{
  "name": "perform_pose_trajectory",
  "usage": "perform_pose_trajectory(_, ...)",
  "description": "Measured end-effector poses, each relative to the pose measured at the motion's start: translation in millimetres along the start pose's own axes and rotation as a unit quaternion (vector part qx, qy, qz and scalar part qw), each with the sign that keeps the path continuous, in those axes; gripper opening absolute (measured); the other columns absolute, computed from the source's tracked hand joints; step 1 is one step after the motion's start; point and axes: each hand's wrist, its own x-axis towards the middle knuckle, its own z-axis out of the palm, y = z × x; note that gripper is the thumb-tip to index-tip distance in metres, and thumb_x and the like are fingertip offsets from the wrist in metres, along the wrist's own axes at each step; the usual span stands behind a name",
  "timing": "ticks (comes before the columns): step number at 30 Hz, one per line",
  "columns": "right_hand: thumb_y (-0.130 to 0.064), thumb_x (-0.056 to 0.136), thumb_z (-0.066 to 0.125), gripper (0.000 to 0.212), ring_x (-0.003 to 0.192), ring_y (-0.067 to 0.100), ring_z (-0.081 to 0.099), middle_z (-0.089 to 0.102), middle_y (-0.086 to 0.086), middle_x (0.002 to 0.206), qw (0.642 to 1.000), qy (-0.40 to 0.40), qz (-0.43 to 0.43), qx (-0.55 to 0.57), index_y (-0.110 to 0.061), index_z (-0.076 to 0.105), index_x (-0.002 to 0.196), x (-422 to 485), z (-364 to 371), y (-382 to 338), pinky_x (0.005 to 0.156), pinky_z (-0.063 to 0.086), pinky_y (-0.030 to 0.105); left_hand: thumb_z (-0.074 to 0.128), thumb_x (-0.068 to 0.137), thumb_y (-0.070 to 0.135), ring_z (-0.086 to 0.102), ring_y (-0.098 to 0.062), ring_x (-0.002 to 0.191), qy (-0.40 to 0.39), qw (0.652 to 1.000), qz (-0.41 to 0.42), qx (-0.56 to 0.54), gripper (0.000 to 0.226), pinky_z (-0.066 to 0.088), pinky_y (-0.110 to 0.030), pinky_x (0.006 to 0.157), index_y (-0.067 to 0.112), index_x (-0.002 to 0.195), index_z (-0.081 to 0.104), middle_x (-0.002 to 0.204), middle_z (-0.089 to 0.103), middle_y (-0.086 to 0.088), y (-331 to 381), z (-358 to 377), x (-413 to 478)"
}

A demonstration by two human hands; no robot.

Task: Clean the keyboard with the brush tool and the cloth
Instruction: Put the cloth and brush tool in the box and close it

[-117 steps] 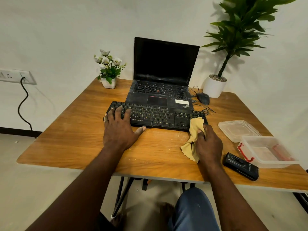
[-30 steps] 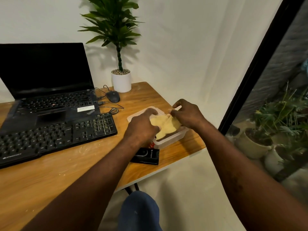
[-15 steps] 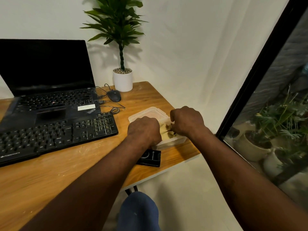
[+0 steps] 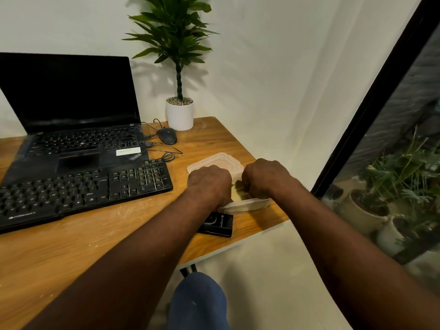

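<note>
The black keyboard [image 4: 81, 189] lies on the wooden table in front of the open laptop [image 4: 71, 110]. At the table's right end stands a clear plastic box [image 4: 247, 204]. My left hand [image 4: 209, 184] and my right hand [image 4: 264, 177] are both down in the box, fingers curled, pressing the yellow cloth [image 4: 238, 192] into it. Only a small strip of the cloth shows between the hands. The box's lid [image 4: 214, 160] lies just behind. A black case [image 4: 217, 223] sits in front of the box, partly under my left forearm.
A black mouse [image 4: 167, 135] with its cables and a white potted plant [image 4: 179, 113] stand at the back right of the table [image 4: 71, 246]. The table's right edge is just past the box. Beyond a black frame [image 4: 371, 98] are outdoor plant pots.
I turned from the keyboard to the box at the right. The cloth went from being spread between both hands above the box to pushed down inside it; both hands have closed and lowered.
</note>
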Motion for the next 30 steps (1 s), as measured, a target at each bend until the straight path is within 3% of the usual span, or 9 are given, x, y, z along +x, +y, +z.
perform_pose_trajectory(5,-0.027,0.092,0.072,0.037,0.086,0.020,0.059,0.068,0.001,0.108,0.999,-0.024,0.020,-0.035,-0.025,0.068,0.129,-4.9,-2.7,0.4,0.087,0.053,0.036,0.076,0.082,0.062,0.064,-0.023,0.103,0.020,1.000,0.016,0.016,0.058,0.043,-0.035,0.069,0.031,0.131,0.068,0.119,0.068,0.000,-2.9,-1.5,-3.1)
perform_pose_trajectory(9,-0.026,0.091,0.072,0.035,0.090,0.021,0.064,0.069,0.002,0.109,0.999,-0.017,0.022,-0.026,-0.024,0.070,0.126,-6.7,-7.0,2.2,0.089,0.057,0.039,0.078,0.085,0.052,0.062,-0.027,0.104,0.086,0.992,0.043,0.078,0.052,0.041,-0.037,0.067,0.021,0.125,0.069,0.124,0.058,-0.005,-3.6,-4.9,-12.7)
perform_pose_trajectory(13,-0.022,0.085,0.079,0.038,0.096,0.021,0.067,0.072,-0.001,0.112,0.997,-0.012,-0.041,0.071,-0.028,0.073,0.122,-1.0,-10.1,-3.4,0.086,0.060,0.040,0.074,0.091,0.040,0.059,-0.023,0.088,0.155,0.979,0.095,0.091,0.031,0.040,-0.036,0.061,0.020,0.114,0.073,0.117,0.058,-0.001,-5.9,-11.6,-18.2)
perform_pose_trajectory(17,-0.028,0.086,0.075,0.031,0.096,0.020,0.068,0.073,-0.003,0.112,0.994,-0.031,-0.050,0.094,-0.034,0.074,0.117,-0.1,-1.4,-9.1,0.085,0.060,0.040,0.074,0.089,0.036,0.054,-0.020,0.083,0.073,0.994,0.062,0.058,0.029,0.043,-0.036,0.064,0.026,0.116,0.072,0.108,0.068,-0.001,-8.4,-7.4,-13.8)
perform_pose_trajectory(20,-0.032,0.090,0.073,0.033,0.104,0.021,0.062,0.070,-0.004,0.115,0.999,-0.027,-0.035,0.016,-0.038,0.071,0.123,-1.1,-1.3,-5.6,0.093,0.051,0.041,0.076,0.087,0.034,0.056,-0.020,0.084,0.028,0.999,0.020,0.040,0.032,0.041,-0.035,0.062,0.030,0.118,0.073,0.105,0.067,0.000,-6.8,-6.9,-7.3)
perform_pose_trajectory(23,-0.032,0.091,0.073,0.033,0.097,0.020,0.058,0.069,0.000,0.111,0.999,-0.029,-0.007,-0.039,-0.029,0.070,0.124,-2.2,-4.7,-5.0,0.096,0.046,0.042,0.077,0.085,0.034,0.057,-0.020,0.086,-0.028,0.999,-0.010,0.018,0.036,0.037,-0.034,0.058,0.031,0.121,0.071,0.100,0.063,0.002,-2.4,-13.8,-1.6)
perform_pose_trajectory(30,-0.035,0.091,0.072,0.031,0.105,0.023,0.056,0.064,0.001,0.107,0.996,-0.042,0.009,-0.076,-0.032,0.069,0.122,-2.2,-4.4,-6.8,0.095,0.040,0.044,0.075,0.087,0.026,0.055,-0.020,0.087,-0.048,0.998,-0.025,0.029,0.033,0.039,-0.035,0.065,0.021,0.119,0.068,0.085,0.051,0.001,7.0,-22.2,2.0)
